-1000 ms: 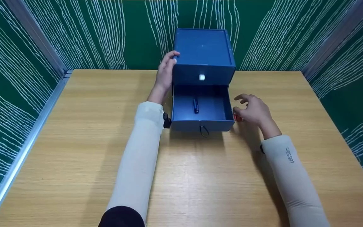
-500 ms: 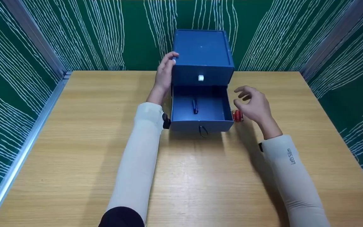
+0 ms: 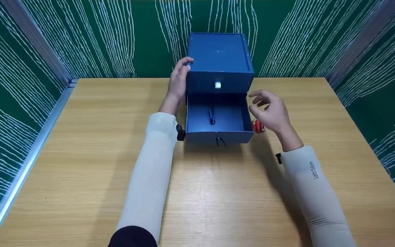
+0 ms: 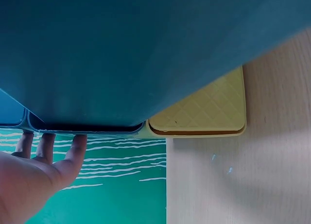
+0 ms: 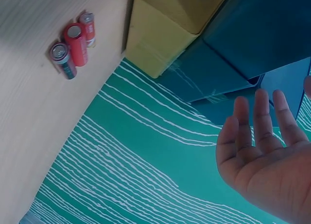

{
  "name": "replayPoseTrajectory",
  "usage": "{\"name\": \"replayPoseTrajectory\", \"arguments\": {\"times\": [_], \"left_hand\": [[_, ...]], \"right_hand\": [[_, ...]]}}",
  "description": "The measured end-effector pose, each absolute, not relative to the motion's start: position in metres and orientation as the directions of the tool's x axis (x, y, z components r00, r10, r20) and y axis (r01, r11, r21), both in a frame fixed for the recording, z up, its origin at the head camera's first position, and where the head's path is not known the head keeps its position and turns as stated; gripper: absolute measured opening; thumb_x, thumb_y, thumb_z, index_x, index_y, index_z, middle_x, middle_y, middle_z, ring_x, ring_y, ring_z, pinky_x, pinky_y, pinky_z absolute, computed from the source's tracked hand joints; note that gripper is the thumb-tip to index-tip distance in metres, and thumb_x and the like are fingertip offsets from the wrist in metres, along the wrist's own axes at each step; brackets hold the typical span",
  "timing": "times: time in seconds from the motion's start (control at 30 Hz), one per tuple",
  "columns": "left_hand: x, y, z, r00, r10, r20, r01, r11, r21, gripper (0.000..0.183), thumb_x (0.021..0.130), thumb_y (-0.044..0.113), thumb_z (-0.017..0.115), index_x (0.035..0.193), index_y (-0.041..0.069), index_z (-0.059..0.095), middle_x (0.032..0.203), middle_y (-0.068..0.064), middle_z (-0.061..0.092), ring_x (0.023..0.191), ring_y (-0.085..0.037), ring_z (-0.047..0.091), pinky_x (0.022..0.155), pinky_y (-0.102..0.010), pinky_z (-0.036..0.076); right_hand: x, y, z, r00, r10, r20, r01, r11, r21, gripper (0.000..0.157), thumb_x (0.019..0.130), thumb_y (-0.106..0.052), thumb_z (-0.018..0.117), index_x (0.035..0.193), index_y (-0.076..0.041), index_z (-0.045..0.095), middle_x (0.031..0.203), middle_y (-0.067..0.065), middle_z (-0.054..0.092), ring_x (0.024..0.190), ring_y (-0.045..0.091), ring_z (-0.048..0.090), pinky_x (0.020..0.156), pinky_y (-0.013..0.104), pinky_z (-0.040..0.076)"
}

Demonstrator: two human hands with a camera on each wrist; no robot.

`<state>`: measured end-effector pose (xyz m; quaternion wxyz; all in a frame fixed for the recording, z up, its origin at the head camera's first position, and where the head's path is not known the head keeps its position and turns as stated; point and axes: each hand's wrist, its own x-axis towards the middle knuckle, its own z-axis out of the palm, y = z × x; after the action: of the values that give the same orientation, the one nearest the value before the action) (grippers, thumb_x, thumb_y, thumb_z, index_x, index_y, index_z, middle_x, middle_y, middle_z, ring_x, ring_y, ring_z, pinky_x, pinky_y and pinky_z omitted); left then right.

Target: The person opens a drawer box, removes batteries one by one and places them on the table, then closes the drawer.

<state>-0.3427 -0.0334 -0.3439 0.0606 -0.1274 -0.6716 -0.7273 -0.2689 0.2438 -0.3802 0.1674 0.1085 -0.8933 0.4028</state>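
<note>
A blue two-tier drawer unit (image 3: 219, 51) stands at the back of the table. Its upper drawer (image 3: 202, 81) has a white knob and is closed, while the lower drawer (image 3: 202, 137) is pulled out. Inside the lower one lies a small dark-blue cylinder (image 3: 212, 116). My left hand (image 3: 177, 82) rests on the unit's left side, its fingertips touching the edge. Just right of the lower drawer, my right hand (image 3: 271, 109) hovers with loosely bent fingers and holds nothing. Below it on the table are three small cylinders with metal ends, resembling batteries (image 5: 75, 42).
A yellow drawer case (image 4: 204, 107) forms the bottom tier in the wrist views. Green walls with white lines (image 3: 153, 41) enclose the wooden table (image 3: 204, 192) at the back and sides. A loop pull (image 3: 221, 143) hangs from the lower drawer's front.
My right hand has lifted away from the red cylinders beside the drawer, uncovering them, then shifted slightly left towards the unit. The left hand stays on the unit's side.
</note>
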Motion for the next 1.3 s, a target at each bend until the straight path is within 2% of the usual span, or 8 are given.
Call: {"name": "replayPoseTrajectory", "arguments": {"times": [0.33,0.47,0.63,0.8,1.0,1.3], "left_hand": [[-0.342,-0.034,-0.344,-0.952,0.081,0.296,0.292,-0.051,0.955,0.030,0.091,0.017,0.032,0.116,0.013,0.049,0.131,0.003,0.040,0.118,-0.008,0.034,0.098,-0.026,0.024],[-0.343,-0.034,-0.344,-0.953,0.079,0.292,0.288,-0.057,0.956,0.030,0.091,0.017,0.032,0.116,0.013,0.049,0.131,0.003,0.040,0.118,-0.008,0.034,0.098,-0.027,0.024],[-0.343,-0.033,-0.344,-0.957,0.083,0.278,0.273,-0.065,0.960,0.030,0.092,0.018,0.032,0.117,0.014,0.048,0.132,0.005,0.039,0.118,-0.010,0.034,0.099,-0.029,0.024],[-0.343,-0.033,-0.344,-0.959,0.085,0.271,0.266,-0.074,0.961,0.031,0.092,0.018,0.031,0.117,0.015,0.048,0.132,0.005,0.039,0.118,-0.010,0.034,0.099,-0.030,0.024],[-0.343,-0.034,-0.344,-0.961,0.084,0.265,0.258,-0.085,0.962,0.030,0.092,0.019,0.031,0.116,0.016,0.049,0.131,0.006,0.039,0.117,-0.010,0.034,0.099,-0.030,0.024],[-0.344,-0.034,-0.345,-0.952,0.082,0.293,0.289,-0.065,0.955,0.030,0.092,0.016,0.031,0.117,0.013,0.048,0.130,0.004,0.040,0.117,-0.009,0.034,0.098,-0.026,0.025]], "right_hand": [[-0.265,0.228,-0.374,-0.890,-0.004,0.456,-0.364,0.608,-0.706,0.016,0.077,-0.020,0.057,0.091,-0.021,0.064,0.076,-0.002,0.058,0.074,0.013,0.053,0.062,0.028,0.038],[-0.261,0.216,-0.367,-0.869,-0.012,0.495,-0.409,0.580,-0.705,0.015,0.076,-0.013,0.057,0.090,-0.013,0.064,0.075,0.001,0.058,0.071,0.015,0.052,0.060,0.027,0.037],[-0.248,0.199,-0.352,-0.853,-0.045,0.520,-0.457,0.544,-0.703,0.017,0.076,-0.009,0.056,0.092,-0.005,0.063,0.074,0.007,0.057,0.070,0.019,0.050,0.062,0.031,0.038],[-0.245,0.189,-0.346,-0.840,-0.101,0.534,-0.506,0.505,-0.700,0.018,0.076,-0.007,0.055,0.092,-0.001,0.061,0.072,0.010,0.055,0.065,0.019,0.048,0.059,0.027,0.040],[-0.248,0.181,-0.346,-0.841,-0.180,0.511,-0.525,0.501,-0.688,0.018,0.076,-0.007,0.056,0.093,-0.007,0.060,0.072,0.008,0.055,0.062,0.018,0.048,0.056,0.025,0.040],[-0.258,0.170,-0.351,-0.822,-0.309,0.478,-0.568,0.490,-0.661,0.021,0.074,-0.004,0.059,0.094,-0.009,0.060,0.072,0.009,0.057,0.061,0.019,0.048,0.056,0.032,0.040]]}}
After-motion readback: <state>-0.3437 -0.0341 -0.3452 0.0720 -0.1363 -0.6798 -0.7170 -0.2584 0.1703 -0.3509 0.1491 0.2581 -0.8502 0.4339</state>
